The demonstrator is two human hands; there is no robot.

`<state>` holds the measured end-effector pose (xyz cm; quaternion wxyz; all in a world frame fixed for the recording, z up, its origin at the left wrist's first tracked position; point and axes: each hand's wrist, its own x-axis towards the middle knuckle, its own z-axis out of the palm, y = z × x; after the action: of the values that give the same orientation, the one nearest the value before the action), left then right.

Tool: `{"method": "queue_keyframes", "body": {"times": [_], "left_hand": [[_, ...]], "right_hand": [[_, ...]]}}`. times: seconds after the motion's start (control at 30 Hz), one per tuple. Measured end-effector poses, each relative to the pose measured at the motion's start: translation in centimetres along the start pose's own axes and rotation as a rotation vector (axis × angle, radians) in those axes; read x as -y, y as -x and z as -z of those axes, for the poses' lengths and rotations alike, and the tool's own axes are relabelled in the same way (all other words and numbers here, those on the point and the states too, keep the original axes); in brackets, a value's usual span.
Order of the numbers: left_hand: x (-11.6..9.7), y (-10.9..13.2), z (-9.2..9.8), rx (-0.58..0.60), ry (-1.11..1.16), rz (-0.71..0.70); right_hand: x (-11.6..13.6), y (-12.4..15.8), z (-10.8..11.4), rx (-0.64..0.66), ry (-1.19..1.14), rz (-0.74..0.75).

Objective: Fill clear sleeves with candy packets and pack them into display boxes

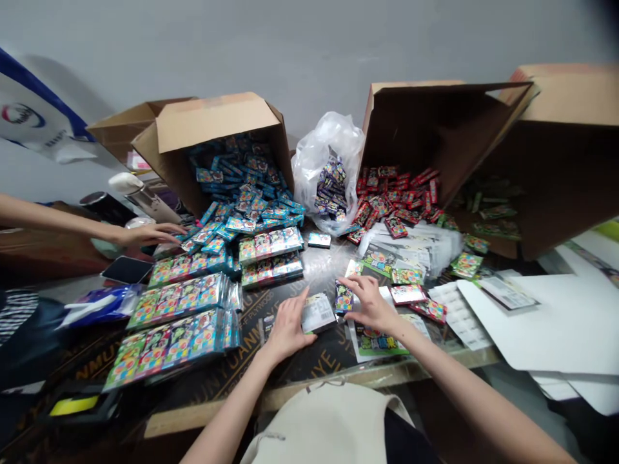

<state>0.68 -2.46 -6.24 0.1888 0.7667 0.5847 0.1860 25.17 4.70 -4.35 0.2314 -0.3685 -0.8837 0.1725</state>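
Observation:
My left hand [287, 325] rests near the table's front edge, its fingers closed around the left side of a small clear-wrapped pack [318, 313]. My right hand [367, 303] is just to the right, fingers curled down onto a small blue and purple packet [343, 298] beside that pack. Under my right wrist lies a green printed card [377, 340]. Red packets [409, 294] and green packets [407, 276] lie loose just beyond my right hand.
Tipped cardboard boxes spill blue packets [242, 180], red packets [396, 193] and green packets [488, 212]. A clear bag [329, 167] holds purple packets. Wrapped sets [178, 322] are stacked at left. Another person's hand [147, 233] reaches in from the left. White sheets [556, 322] lie at right.

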Motion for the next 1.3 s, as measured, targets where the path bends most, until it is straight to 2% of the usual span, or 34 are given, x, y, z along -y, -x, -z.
{"method": "queue_keyframes", "body": {"times": [0.13,0.23,0.33,0.4,0.47,0.57,0.63,0.7,0.8,0.87,0.9,0.97,1.03,1.1,1.13,1.2,1.27,1.3], "left_hand": [[-0.4,0.5,0.9,-0.188,-0.002,-0.127],[-1.0,1.4,1.8,-0.395,-0.1,-0.292],[-2.0,2.3,2.3,-0.583,-0.208,-0.385],[-2.7,2.5,2.5,-0.584,-0.24,-0.416],[-3.2,2.4,2.7,-0.517,-0.229,-0.412],[-3.4,2.0,2.9,-0.456,-0.156,-0.279],[-3.3,1.6,3.0,-0.494,-0.107,-0.193],[-3.0,1.3,3.1,-0.532,-0.083,-0.175],[-2.8,0.9,2.9,-0.464,-0.087,-0.206],[-2.5,0.6,2.7,-0.404,-0.094,-0.195],[-2.3,0.5,2.6,-0.387,-0.103,-0.17],[-1.7,0.1,2.3,-0.347,-0.138,-0.102],[-0.9,-0.2,1.7,-0.259,-0.181,-0.05],[0.0,-0.3,0.9,-0.142,-0.201,-0.027],[0.5,-0.3,0.5,-0.094,-0.199,-0.015],[1.4,-0.3,-0.1,-0.03,-0.18,0.004],[2.0,-0.3,-0.2,-0.007,-0.151,0.018],[2.0,-0.4,-0.1,-0.021,-0.124,0.032]], "right_hand": [[1.8,0.8,0.7,-0.025,-0.028,0.126],[2.9,1.8,1.4,-0.157,0.017,0.336],[3.4,2.7,1.8,-0.282,0.103,0.541],[3.4,2.9,2.1,-0.279,0.126,0.626],[3.1,2.7,2.4,-0.219,0.113,0.627],[2.8,2.2,2.6,-0.208,0.093,0.512],[2.9,2.1,2.3,-0.26,0.084,0.427],[3.6,2.2,1.7,-0.267,0.056,0.343],[4.7,2.5,0.4,-0.115,0.008,0.298],[4.5,2.1,-0.1,-0.033,0.001,0.296],[3.7,1.6,-0.1,-0.045,0.009,0.259],[0.8,0.0,0.6,-0.193,0.066,0.065],[-3.7,-2.1,2.0,-0.427,0.181,-0.234],[-8.9,-4.2,3.7,-0.555,0.309,-0.465],[-11.2,-5.1,4.5,-0.564,0.352,-0.555],[-14.7,-6.3,6.1,-0.498,0.406,-0.68],[-16.1,-6.8,7.0,-0.436,0.421,-0.723],[-15.8,-6.9,7.0,-0.441,0.407,-0.715]]}}
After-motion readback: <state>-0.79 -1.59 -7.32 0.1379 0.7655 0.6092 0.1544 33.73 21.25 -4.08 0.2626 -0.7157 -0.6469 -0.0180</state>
